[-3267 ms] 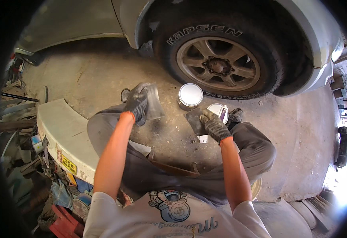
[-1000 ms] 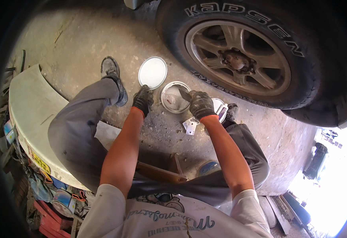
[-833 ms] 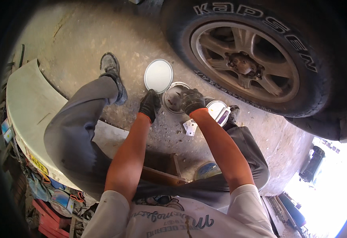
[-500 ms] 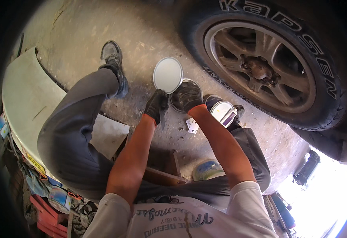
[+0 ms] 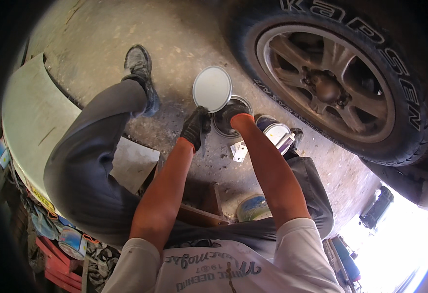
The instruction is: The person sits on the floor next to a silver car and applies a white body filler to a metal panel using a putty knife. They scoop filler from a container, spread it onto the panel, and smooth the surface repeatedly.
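Observation:
My left hand (image 5: 196,125), in a dark glove with an orange cuff, is closed on the lower edge of a round pale lid (image 5: 212,89). A thin grey blade-like piece sticks out below that hand; its kind is unclear. Right of the lid an open round can (image 5: 246,103) stands on the floor. My right hand (image 5: 234,113), gloved the same way, reaches down into the can's mouth. Its fingers are hidden there, so what they hold does not show. The lid's right edge overlaps the can's rim.
A second can (image 5: 275,133) with a white and purple container on it stands right of the open one. Cards (image 5: 239,152) lie between them and me. A large tyre (image 5: 395,97) bounds the right, a pale panel (image 5: 38,112) the left. A wooden box (image 5: 201,215) sits below my arms.
My right hand has gone from the can's rim down into the can. The lid in my left hand sits slightly higher and further right in view, which has itself shifted a little.

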Available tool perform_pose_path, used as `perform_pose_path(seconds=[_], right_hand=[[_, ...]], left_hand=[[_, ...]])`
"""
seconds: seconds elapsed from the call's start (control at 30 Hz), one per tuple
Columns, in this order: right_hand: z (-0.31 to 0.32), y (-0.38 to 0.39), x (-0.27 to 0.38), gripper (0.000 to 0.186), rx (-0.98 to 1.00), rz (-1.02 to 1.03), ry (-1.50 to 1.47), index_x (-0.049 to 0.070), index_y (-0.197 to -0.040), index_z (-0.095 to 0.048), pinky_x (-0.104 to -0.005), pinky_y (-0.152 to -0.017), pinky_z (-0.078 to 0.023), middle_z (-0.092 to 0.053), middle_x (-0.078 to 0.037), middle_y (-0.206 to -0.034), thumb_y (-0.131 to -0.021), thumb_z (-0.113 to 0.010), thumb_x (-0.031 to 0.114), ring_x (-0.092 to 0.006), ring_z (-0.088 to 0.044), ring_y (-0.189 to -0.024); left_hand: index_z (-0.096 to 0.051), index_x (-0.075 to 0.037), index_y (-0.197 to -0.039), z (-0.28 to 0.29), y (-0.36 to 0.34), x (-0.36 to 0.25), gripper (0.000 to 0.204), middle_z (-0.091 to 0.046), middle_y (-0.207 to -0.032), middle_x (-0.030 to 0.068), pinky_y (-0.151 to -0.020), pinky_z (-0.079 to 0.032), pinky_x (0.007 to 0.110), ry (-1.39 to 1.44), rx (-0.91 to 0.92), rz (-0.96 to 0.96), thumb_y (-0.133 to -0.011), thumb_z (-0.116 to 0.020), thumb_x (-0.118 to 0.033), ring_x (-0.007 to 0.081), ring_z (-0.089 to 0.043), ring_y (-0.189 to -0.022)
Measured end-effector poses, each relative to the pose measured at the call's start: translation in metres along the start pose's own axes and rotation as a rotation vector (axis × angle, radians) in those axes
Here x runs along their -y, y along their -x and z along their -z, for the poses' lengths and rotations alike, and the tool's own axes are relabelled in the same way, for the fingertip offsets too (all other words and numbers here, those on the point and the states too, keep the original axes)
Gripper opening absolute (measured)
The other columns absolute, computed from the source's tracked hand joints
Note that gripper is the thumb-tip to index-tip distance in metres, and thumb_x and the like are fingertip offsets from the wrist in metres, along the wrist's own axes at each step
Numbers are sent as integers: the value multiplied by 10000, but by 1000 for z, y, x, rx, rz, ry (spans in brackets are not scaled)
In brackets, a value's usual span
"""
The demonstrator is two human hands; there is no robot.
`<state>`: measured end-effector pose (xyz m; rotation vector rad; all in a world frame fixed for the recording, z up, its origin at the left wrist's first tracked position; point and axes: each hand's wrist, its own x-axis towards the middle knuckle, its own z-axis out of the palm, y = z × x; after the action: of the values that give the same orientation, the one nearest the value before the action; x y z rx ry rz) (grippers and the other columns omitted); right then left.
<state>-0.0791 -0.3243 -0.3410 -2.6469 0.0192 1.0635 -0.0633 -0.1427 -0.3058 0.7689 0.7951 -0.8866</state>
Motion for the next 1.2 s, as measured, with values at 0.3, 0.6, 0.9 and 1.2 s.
perform_pose_path(seconds=[0.3,0.6,0.9,1.2], right_hand=[[-18,-14,-23,348,72,-7,-185,138,-1126,-656,-370,-895,-458,-642,-109,-1116,-825,-547,275,-264,-594,-1012],[-31,-20,-26,327,75,-31,-340,128,-1113,-651,-358,-839,-468,-647,-108,-1057,-821,-540,226,-244,-589,-947],[-73,-34,-31,310,85,-16,-491,119,-1100,-646,-345,-782,-478,-651,-108,-998,-817,-532,176,-223,-583,-883],[-29,3,-21,308,79,-67,-767,77,-1078,-653,-346,-777,-477,-661,-118,-952,-795,-560,154,-221,-573,-839]], left_hand=[[-602,-147,-875,-21,1,-2,151,-559,-687,-23,-466,-366,231,-197,-178,-54,-888,-614,-298,90,-469,-514],[-587,-174,-777,-30,0,-5,154,-528,-626,-31,-427,-336,247,-483,-243,-87,-864,-594,-302,97,-459,-474],[-556,-152,-708,-27,-6,-12,224,-477,-553,-11,-398,-304,278,-608,-196,-104,-898,-547,-270,122,-420,-421],[-551,-161,-709,-18,-14,-14,218,-486,-544,-24,-388,-309,274,-476,-174,-54,-892,-549,-279,123,-415,-405]])
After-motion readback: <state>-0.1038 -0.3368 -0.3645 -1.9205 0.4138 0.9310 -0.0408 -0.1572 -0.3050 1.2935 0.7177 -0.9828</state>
